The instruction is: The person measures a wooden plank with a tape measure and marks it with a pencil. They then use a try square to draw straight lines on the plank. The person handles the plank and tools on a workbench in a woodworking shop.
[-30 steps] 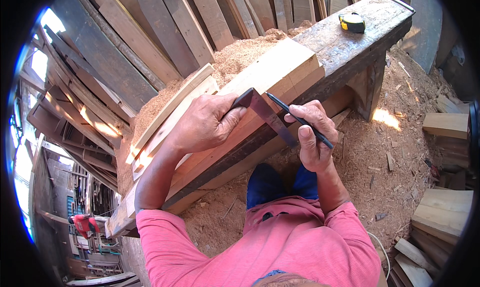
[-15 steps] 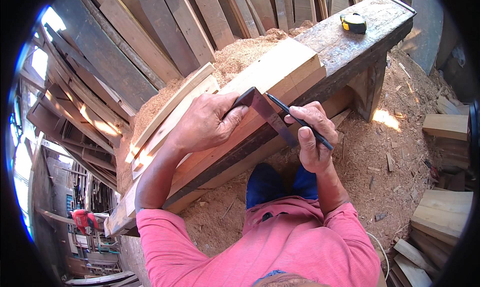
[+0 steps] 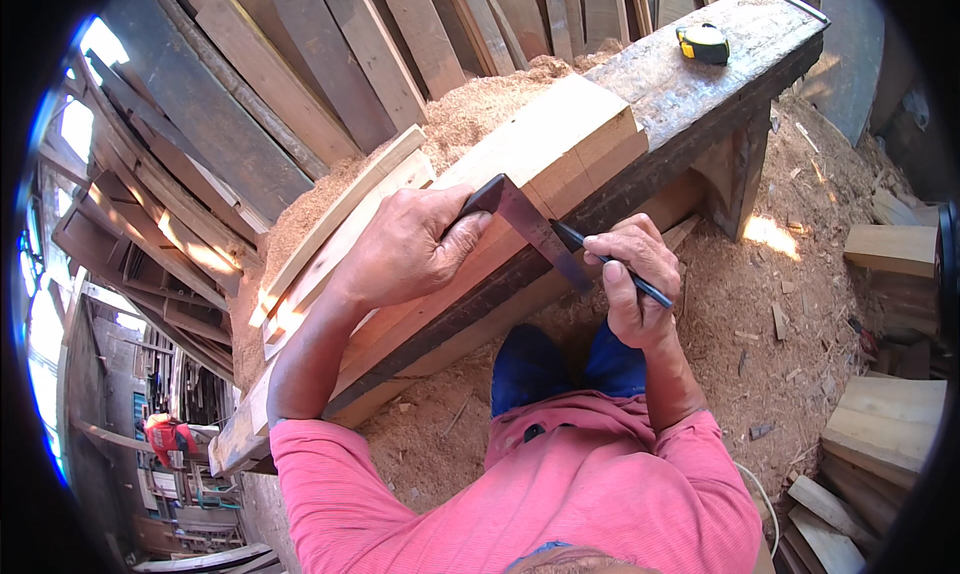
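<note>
My left hand (image 3: pixel 425 244) is closed round the dark stock of a try square (image 3: pixel 540 229), whose reddish-brown blade slants down to the right across the side of a pale wooden beam (image 3: pixel 545 124). Thin dark lines show on the beam's side to the right of the blade. In my right hand (image 3: pixel 635 274) is a slim black marking pen or pencil (image 3: pixel 640 284), pinched between thumb and fingers. Its upper end is close to the blade's right edge; whether it touches the wood I cannot tell.
The beam lies along a worn bench (image 3: pixel 690 84) with a yellow-and-black tape measure (image 3: pixel 703 44) at its far right. Narrow wood strips (image 3: pixel 340 224) lie to the left. Sawdust (image 3: pixel 480 109) is heaped behind; boards (image 3: pixel 370 44) lean beyond. Wood blocks (image 3: pixel 885 424) are stacked at right.
My right hand has moved slightly right and down, and the pen's upper end has shifted down along the blade. My left hand and the try square stay nearly in place.
</note>
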`<state>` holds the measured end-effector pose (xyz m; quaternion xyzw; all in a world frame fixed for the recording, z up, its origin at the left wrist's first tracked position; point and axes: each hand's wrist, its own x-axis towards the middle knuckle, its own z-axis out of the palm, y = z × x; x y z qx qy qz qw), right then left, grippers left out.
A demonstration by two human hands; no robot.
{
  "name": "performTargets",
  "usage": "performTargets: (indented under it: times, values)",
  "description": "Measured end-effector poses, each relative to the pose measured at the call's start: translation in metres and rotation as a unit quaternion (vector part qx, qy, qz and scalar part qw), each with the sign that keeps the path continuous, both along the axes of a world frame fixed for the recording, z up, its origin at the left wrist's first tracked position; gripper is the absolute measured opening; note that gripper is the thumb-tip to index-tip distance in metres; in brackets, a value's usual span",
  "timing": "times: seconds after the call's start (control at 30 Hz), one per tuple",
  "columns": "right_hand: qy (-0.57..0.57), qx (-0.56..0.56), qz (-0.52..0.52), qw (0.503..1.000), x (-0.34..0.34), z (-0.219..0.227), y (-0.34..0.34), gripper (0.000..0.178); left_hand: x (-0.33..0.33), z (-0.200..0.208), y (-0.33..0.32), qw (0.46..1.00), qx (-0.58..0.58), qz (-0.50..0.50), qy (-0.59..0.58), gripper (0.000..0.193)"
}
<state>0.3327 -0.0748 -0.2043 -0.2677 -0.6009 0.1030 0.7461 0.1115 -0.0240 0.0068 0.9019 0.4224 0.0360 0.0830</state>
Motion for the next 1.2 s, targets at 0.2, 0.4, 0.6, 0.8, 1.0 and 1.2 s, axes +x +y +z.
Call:
performTargets:
  times: [0.2,0.4,0.6,0.8,1.0,1.2]
  values:
    - [0.015,0.064,-0.003,0.998,-0.014,0.013,0.017,0.030,0.000,0.000,0.000,1.000,0.008,-0.007,0.001,0.020]
    - [0.018,0.023,0.013,0.999,-0.010,0.000,0.006,0.027,-0.003,-0.002,0.002,1.000,0.010,-0.021,0.000,0.019]
    - [0.063,-0.108,0.054,0.991,0.002,-0.021,-0.013,0.019,0.001,0.004,-0.003,1.000,0.005,-0.011,0.014,0.018]
    - [0.050,-0.219,0.172,0.959,0.008,-0.024,-0.055,0.022,-0.008,0.012,-0.061,0.997,0.017,-0.062,0.031,0.017]
    - [0.113,-0.321,0.376,0.862,-0.049,-0.037,-0.081,0.057,0.002,-0.063,-0.087,0.997,-0.015,-0.073,-0.005,0.020]
    - [0.211,-0.323,0.180,0.905,-0.057,-0.033,-0.076,0.027,-0.024,-0.077,-0.100,0.990,-0.076,-0.105,-0.062,0.037]
